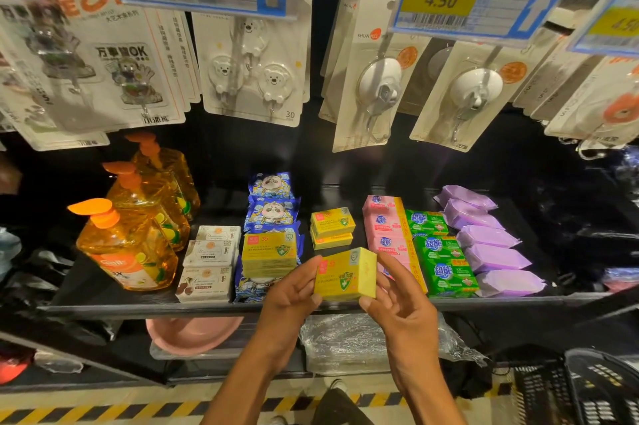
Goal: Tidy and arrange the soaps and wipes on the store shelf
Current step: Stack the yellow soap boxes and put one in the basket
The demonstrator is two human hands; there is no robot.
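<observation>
A yellow soap box (344, 274) is held up just in front of the shelf's near edge (138, 308), tilted a little, its green shield label facing up. The left hand (294, 289) grips its left end, and the right hand (401, 307) cups the right end and underside with curled fingers.

Just behind it to the left, a stack of yellow boxes (269, 253) lies on top of the blue panda wipe packs (273, 203), which run to the far side of the shelf. Farther back sits a pair of yellow boxes (332, 227), one on the other.

To the right run rows of pink soap bars (387, 231), green soap bars (439, 258) and purple wipe packs (484, 241). To the left are white soap boxes (211, 262), then orange pump bottles (135, 244).

Hook packs (252, 72) hang above, under price tags (442, 1). A pink basin (193, 334) sits on the shelf below.
</observation>
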